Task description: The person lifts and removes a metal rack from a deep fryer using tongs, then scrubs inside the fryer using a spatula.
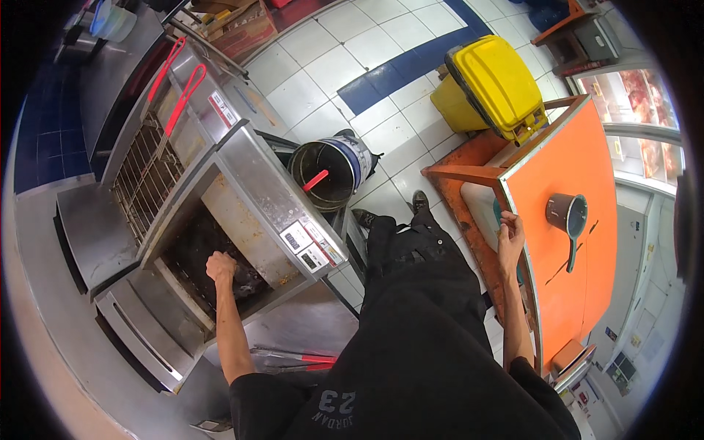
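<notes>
My left hand (221, 268) is over the dark vat (201, 242) of a stainless-steel deep fryer, its fingers curled into a fist. Whatever may be inside that fist is hidden. My right hand (511, 236) hangs beside the near edge of an orange table (572, 148), with loosely bent fingers and nothing visible in them. Left of the vat, a wire fry basket (148, 170) with red handles rests in the neighbouring bay. A bucket (324, 173) with a red-handled tool (315, 180) inside stands on the floor in front of the fryer.
A grey dipper (566, 217) with a long handle sits on the orange table. Beyond it stands a yellow lidded bin (495, 88) on white floor tiles (368, 47). More red-handled utensils (302, 358) lie right beside my left arm, and a cardboard box (242, 33) is farther off.
</notes>
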The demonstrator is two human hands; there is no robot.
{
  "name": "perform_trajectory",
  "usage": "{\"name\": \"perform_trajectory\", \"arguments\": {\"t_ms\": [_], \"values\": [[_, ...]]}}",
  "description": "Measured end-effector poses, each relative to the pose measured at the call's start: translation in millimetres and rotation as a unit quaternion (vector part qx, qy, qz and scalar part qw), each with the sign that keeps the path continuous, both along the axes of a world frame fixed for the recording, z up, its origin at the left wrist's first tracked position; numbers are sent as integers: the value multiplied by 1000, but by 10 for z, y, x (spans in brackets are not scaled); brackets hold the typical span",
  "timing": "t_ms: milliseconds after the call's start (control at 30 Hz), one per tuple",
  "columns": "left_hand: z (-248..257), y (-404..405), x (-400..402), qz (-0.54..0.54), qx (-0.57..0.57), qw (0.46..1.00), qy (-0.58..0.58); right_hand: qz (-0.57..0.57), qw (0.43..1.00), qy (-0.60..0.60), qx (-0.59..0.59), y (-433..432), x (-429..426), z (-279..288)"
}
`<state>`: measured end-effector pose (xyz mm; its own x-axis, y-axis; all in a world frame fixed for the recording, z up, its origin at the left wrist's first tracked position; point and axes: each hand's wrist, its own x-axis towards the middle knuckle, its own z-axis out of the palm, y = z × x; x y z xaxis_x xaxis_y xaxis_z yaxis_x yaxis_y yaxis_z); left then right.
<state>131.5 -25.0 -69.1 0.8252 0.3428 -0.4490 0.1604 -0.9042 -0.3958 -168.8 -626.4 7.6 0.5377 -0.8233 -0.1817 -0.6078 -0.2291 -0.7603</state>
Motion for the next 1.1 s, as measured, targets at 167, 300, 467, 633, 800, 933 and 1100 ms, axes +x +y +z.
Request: {"name": "perform_trajectory", "arguments": {"t_ms": [167, 300, 467, 633, 800, 933, 1100], "values": [[54, 301, -64, -18, 26, 999, -3, -14, 1000, -6, -4, -18, -103, -59], [92, 626, -168, -1, 31, 999, -22, 2, 1000, 3, -13, -9, -52, -58], [397, 468, -239, 26, 43, 997, -66, 8, 1000, 13, -10, 29, 46, -27], [613, 314, -315, -17, 22, 996, -84, 22, 1000, 6, -8, 66, 138, -60], [503, 40, -272, -8, -88, 993, -84, 24, 1000, 0, -17, 95, 176, -40], [303, -100, -203, 7, -132, 990, -53, 4, 1000, 17, -11, 132, 174, 30], [201, -250, -142, 19, -79, 996, -32, 34, 999, 5, -11, 31, 7, -102]]}}
